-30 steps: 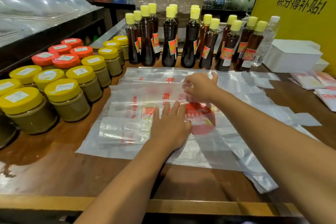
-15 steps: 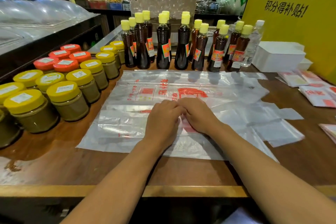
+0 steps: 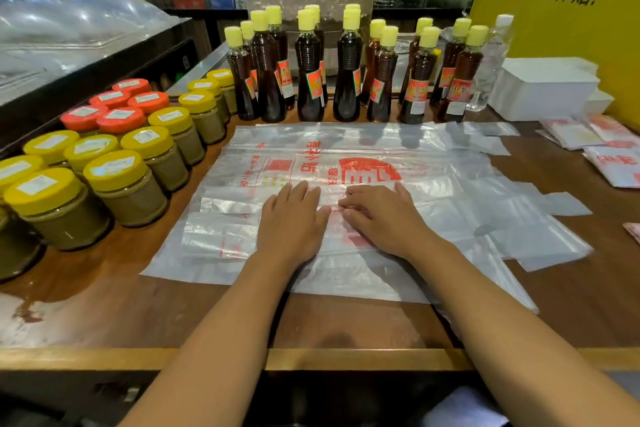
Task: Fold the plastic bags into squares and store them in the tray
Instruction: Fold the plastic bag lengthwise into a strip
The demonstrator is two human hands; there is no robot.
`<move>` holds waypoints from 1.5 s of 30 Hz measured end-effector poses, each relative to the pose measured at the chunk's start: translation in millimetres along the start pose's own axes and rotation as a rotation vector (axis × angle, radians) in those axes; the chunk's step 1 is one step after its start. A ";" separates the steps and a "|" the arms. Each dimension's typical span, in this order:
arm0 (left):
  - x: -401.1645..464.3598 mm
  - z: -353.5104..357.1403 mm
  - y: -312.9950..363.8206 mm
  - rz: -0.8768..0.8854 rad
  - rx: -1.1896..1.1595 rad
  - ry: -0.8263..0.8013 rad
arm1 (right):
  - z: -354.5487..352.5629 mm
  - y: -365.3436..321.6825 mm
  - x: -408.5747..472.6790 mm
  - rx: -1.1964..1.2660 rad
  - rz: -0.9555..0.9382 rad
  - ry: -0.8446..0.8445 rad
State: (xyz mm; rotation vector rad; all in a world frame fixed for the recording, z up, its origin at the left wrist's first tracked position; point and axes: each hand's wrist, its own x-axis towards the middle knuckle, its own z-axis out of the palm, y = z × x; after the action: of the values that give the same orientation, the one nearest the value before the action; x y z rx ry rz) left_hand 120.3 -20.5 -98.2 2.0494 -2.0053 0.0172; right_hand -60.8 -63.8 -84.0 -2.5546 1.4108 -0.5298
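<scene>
Nearest the camera, two bare forearms are reaching over the counter edge (image 3: 311,359) so that both hands are landing on the middle of the work. The left hand (image 3: 292,220) is lying flat, fingers straight and together, palm pressing down on the bag (image 3: 221,229); it is gripping nothing, and the weight seems meant to keep the slippery film from sliding while a crease is being set. The right hand (image 3: 377,215) is resting just beside it, fingertips nearly touching the left's, with its fingers slightly bent onto the film. Whether they are pinching an edge or only pressing I cannot tell; nothing is being lifted.

The bag is lying on top of a wider stack (image 3: 433,163) of clear printed bags spread across the wooden counter, probably laid flat there so each can be folded in place. It is showing long folded bands running left to right under the hands, so I judge the folding to be partway: a strip, not yet a square.

Further right, small folded squares (image 3: 609,163) are sitting well apart from the stack, likely finished pieces. Behind them a white tray (image 3: 543,90) is standing at the counter's far right, within reach for storing.

To the left, lidded jars (image 3: 128,180) are crowding the stack's edge, and at the back a row of dark bottles (image 3: 346,80) is standing just beyond it, leaving limited room for sweeping the film outward.
</scene>
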 end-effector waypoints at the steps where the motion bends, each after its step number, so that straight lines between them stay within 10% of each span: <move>1: -0.1 -0.4 -0.3 -0.002 0.001 0.015 | 1.1 -1.3 -1.5 -0.005 -0.001 0.021; 11: -0.8 -2.5 -1.7 -0.051 -0.053 -0.087 | 6.7 -7.2 -7.0 -0.137 -0.066 0.180; 23: 1.4 -4.6 0.2 -0.080 -0.047 -0.147 | 5.9 -7.2 -4.8 -0.196 0.030 -0.156; 45: 11.0 -2.2 -8.1 -0.081 0.071 -0.061 | 1.0 -21.1 -9.5 -0.299 -0.060 0.159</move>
State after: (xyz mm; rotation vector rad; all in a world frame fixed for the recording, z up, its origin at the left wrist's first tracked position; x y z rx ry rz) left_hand 129.1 -30.8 -95.4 2.1982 -1.9820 0.0102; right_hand -48.6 -44.5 -80.3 -2.8507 1.5766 -0.5820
